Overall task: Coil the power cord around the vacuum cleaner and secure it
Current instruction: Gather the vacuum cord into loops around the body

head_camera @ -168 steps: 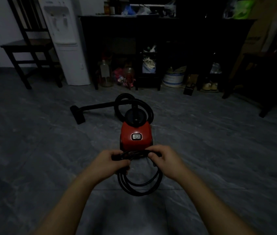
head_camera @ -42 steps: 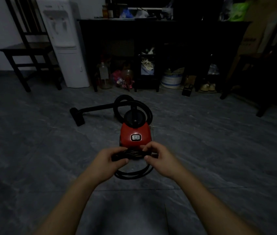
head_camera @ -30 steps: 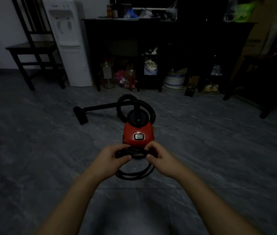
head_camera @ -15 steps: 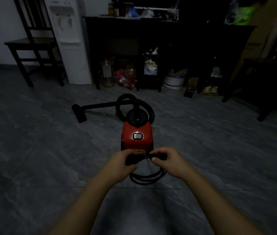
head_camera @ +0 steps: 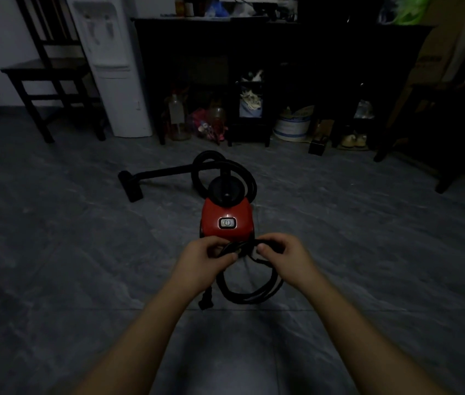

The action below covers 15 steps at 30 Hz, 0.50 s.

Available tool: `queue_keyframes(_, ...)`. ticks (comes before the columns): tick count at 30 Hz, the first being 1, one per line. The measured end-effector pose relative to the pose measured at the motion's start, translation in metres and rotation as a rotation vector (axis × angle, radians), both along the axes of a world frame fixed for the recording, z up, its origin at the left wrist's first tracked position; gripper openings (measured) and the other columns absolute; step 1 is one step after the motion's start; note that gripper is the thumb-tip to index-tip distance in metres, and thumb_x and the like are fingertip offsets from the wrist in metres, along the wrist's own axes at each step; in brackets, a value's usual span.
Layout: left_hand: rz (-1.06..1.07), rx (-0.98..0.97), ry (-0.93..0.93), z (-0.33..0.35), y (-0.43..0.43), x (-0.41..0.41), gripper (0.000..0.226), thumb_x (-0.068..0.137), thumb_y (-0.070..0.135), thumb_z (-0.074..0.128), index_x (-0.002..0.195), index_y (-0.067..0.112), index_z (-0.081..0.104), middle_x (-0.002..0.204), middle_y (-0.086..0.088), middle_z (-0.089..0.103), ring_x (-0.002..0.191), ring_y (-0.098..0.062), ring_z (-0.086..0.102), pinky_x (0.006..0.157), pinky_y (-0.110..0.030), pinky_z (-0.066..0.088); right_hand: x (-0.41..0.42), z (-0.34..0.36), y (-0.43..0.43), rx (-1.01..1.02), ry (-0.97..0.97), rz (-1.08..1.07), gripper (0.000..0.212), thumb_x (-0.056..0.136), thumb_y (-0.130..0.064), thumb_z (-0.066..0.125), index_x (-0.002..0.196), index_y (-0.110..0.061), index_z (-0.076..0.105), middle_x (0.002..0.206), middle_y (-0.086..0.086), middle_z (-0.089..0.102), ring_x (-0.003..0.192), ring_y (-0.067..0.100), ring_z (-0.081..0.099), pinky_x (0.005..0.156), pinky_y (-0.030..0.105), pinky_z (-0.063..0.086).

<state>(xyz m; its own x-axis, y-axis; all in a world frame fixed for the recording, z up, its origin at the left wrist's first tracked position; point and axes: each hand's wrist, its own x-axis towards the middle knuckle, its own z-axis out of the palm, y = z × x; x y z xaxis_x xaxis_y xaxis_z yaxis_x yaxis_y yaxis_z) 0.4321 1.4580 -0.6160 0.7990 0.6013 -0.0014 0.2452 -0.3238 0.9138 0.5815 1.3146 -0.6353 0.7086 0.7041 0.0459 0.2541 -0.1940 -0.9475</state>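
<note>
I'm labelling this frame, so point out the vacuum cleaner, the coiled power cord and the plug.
vacuum cleaner (head_camera: 227,223): head view, red body.
power cord (head_camera: 254,295): head view, hanging loop.
plug (head_camera: 206,300): head view, dangling end.

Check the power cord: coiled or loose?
Coiled: the power cord hangs in bunched loops, gripped by left hand and right hand.

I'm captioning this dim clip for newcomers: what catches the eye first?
The red vacuum cleaner stands mid-floor, its hose looping behind it. Just in front, the left hand and right hand pinch a bundled black power cord, its loops hanging below.
</note>
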Motion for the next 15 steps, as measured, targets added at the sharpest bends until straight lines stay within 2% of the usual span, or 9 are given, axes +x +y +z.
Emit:
queue_keyframes(3,0.025,-0.043,-0.058,0.005,-0.005,0.002,0.019,0.079,0.014,0.079,0.095,0.022,0.074,0.075,0.005,0.073,0.068,-0.004,0.068,0.064,-0.017,0.053,0.002,0.001,0.004,0.053,0.002,-0.023,0.015,0.091,-0.014,0.066,0.103,-0.017,0.074,0.099,-0.003,0.075,0.096,0.009,0.069,0.088,0.026,0.055)
queue_keyframes(6,0.013,-0.024,-0.055,0.007,-0.007,0.001,0.027,0.081,0.008,0.076,0.105,0.021,0.072,0.087,0.007,0.074,0.078,-0.003,0.070,0.072,-0.017,0.055,0.004,0.000,0.008,0.080,0.009,-0.033,0.013,0.091,-0.013,0.066,0.100,-0.017,0.074,0.097,-0.002,0.074,0.095,0.010,0.069,0.087,0.027,0.055)
queue_keyframes(9,0.004,0.020,-0.031,0.007,-0.009,-0.002,0.035,0.083,0.004,0.073,0.112,0.022,0.069,0.094,0.010,0.074,0.085,0.003,0.070,0.081,-0.017,0.056,0.007,-0.002,0.010,0.086,0.016,-0.032,0.013,0.090,-0.016,0.067,0.099,-0.022,0.074,0.097,-0.004,0.074,0.095,0.010,0.069,0.087,0.029,0.056)
queue_keyframes(15,0.068,0.003,-0.045,0.009,-0.018,-0.002,0.034,0.086,0.003,0.070,0.116,0.018,0.068,0.100,0.004,0.075,0.092,-0.003,0.071,0.084,-0.019,0.056,0.009,-0.002,0.017,0.069,-0.018,-0.045,0.016,0.088,-0.027,0.068,0.103,-0.029,0.073,0.102,-0.009,0.072,0.096,0.007,0.067,0.085,0.027,0.057)
